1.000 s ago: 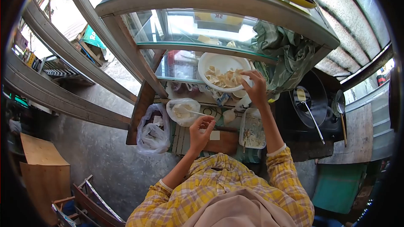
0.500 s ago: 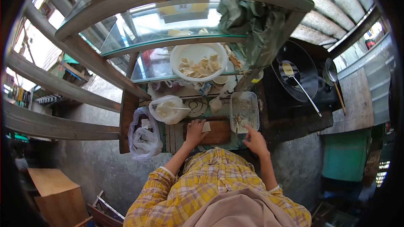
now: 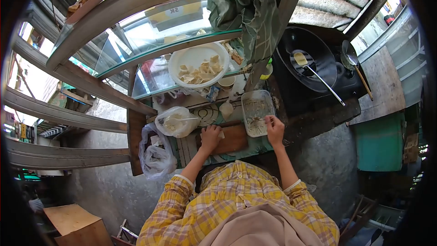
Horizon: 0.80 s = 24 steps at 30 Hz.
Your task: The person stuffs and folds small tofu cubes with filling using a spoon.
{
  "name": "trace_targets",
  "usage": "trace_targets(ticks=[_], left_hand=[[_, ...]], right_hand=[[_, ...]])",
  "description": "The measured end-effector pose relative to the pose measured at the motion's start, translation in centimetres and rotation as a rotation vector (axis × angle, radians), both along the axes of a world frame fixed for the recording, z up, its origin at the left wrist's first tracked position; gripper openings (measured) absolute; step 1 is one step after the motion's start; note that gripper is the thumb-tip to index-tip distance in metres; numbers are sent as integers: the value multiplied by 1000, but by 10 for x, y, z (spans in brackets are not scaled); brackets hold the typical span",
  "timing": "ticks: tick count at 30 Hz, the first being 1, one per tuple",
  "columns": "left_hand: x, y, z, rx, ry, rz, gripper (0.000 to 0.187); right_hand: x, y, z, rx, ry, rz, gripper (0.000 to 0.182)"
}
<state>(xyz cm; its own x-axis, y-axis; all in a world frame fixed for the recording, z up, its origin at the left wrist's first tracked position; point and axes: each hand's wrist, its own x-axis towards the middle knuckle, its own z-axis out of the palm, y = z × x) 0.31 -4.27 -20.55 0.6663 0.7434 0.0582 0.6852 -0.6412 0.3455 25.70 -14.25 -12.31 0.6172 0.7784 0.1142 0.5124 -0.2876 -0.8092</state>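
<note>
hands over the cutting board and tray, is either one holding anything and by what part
The left hand presses flat on a pale square piece on the wooden board, not gripping it. The right hand is at the tray; whether it pinches anything cannot be told.

The board (image 3: pixel 230 140) is matt brown wood. The tray (image 3: pixel 256 112) looks like dull metal. The bag (image 3: pixel 175 122) is glossy clear plastic; the shelf (image 3: pixel 150 53) is glass.

We have one view, from the head, looking steeply down with a fisheye. The board (image 3: pixel 230 140) sits near centre, close below us; glass shelves rise beyond it, a wok (image 3: pixel 306 59) to its right.
</note>
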Motion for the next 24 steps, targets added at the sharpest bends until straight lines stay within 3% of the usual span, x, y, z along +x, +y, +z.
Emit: trace_targets(ticks=[6,9,12,18,24], left_hand=[[8,-5,-9,73,-156,-161,10],[27,-19,36,-40,-253,-313,9],[49,-38,40,-107,-467,-426,12],[58,-54,26,-242,-371,-554,14],[53,-55,25,-220,-309,-591,14]], right_hand=[[16,-5,18,84,-277,80,21],[11,-3,17,44,-293,137,19],[7,-1,6,5,-270,204,18],[2,-5,-2,8,-292,305,19],[5,-2,-7,-54,-174,186,24]])
